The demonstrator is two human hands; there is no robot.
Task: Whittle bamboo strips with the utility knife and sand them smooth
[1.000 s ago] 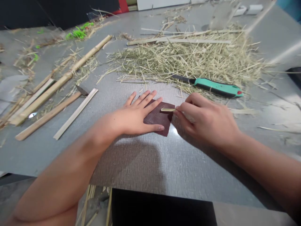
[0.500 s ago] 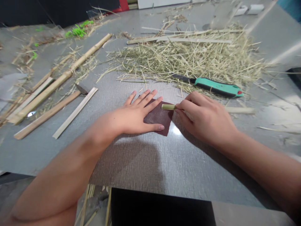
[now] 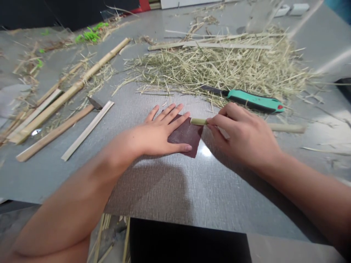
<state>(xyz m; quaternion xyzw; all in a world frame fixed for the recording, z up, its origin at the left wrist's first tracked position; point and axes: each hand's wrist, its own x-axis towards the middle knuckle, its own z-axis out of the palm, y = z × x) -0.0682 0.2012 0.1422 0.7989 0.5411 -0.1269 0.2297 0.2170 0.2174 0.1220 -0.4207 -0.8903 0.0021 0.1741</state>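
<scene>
Lying far left on grey table [image 3: 164,190]: long pale bamboo poles [image 3: 68,93] and flat split bamboo slats [image 3: 87,129], small dark blade [image 3: 95,103] between them. Left hand [image 3: 157,135] flat, fingers spread, pressing dark reddish-brown sandpaper sheet [image 3: 186,136] onto table. Right hand [image 3: 244,137] fingers pinched around thin greenish bamboo stick [image 3: 197,121], stick tip at sandpaper's upper right edge. Beyond: heap of dry bamboo shavings [image 3: 219,67], teal-handled knife [image 3: 252,101] at its near edge.

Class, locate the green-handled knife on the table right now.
The green-handled knife lies right of centre in the head view, at the near edge of the straw pile, just beyond the right hand.
</scene>
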